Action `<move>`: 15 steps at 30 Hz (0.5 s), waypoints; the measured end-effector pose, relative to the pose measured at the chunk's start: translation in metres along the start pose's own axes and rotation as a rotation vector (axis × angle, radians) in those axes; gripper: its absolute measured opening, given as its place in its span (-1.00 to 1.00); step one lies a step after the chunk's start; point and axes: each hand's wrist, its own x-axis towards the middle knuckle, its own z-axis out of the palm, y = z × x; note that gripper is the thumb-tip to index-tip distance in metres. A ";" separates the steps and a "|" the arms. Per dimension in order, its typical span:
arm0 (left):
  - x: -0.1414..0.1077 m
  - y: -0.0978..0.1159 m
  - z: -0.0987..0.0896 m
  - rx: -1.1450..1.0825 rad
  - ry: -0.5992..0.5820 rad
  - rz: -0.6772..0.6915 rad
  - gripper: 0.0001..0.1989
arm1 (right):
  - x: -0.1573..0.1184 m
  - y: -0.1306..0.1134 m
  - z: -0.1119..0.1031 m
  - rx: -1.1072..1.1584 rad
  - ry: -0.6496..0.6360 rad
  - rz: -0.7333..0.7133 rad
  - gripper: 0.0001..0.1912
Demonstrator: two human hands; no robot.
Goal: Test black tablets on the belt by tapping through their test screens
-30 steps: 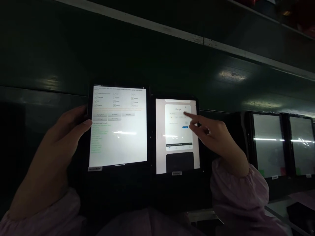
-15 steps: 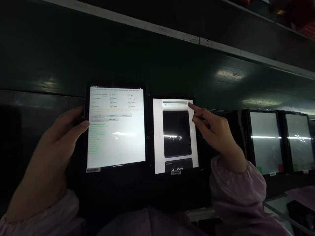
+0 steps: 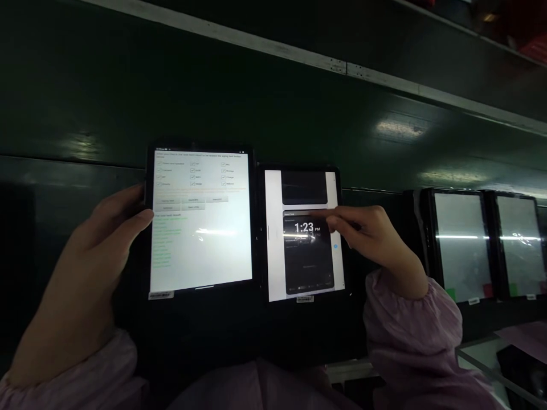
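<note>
A lit tablet (image 3: 203, 228) with rows of checkboxes, grey buttons and green text stands upright at centre left. My left hand (image 3: 106, 239) grips its left edge, thumb on the frame and fingers hidden behind. Beside it is a second lit tablet (image 3: 276, 245), whose screen has a dark panel reading 1:23 PM. My right hand (image 3: 367, 230) reaches over this tablet's right edge, index finger stretched across the screen above the clock digits and the other fingers curled. Nothing is held in it.
Two more tablets with pale screens, one nearer (image 3: 461, 250) and one farther right (image 3: 521, 245), stand at the right. A pale metal rail (image 3: 265, 48) crosses the dark green surface behind. Red items lie at the top right.
My right hand's index finger has moved down and left over the screen. The panels on the right tablet have shifted upward, showing the clock panel in full. My left hand has hardly moved.
</note>
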 end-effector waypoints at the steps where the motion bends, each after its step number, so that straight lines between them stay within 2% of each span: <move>1: 0.000 0.001 0.001 0.003 0.010 0.013 -0.48 | 0.000 0.000 0.000 -0.020 0.053 0.021 -0.69; 3: 0.001 0.002 0.002 0.013 0.033 0.034 -0.52 | 0.000 0.001 0.000 -0.049 0.151 0.043 -0.71; 4: 0.001 0.002 0.002 0.019 0.039 0.036 -0.53 | 0.000 0.001 0.000 -0.046 0.157 0.033 -0.69; 8: 0.001 0.005 0.004 0.018 0.047 0.005 -0.54 | 0.000 0.000 0.001 -0.020 0.044 -0.027 -0.59; 12: 0.000 0.010 0.004 0.057 0.039 0.000 -0.56 | 0.001 -0.004 0.000 -0.072 0.148 0.015 -0.63; 15: -0.001 0.012 0.003 0.073 0.020 0.026 -0.56 | -0.001 -0.008 -0.001 -0.070 0.157 0.006 -0.65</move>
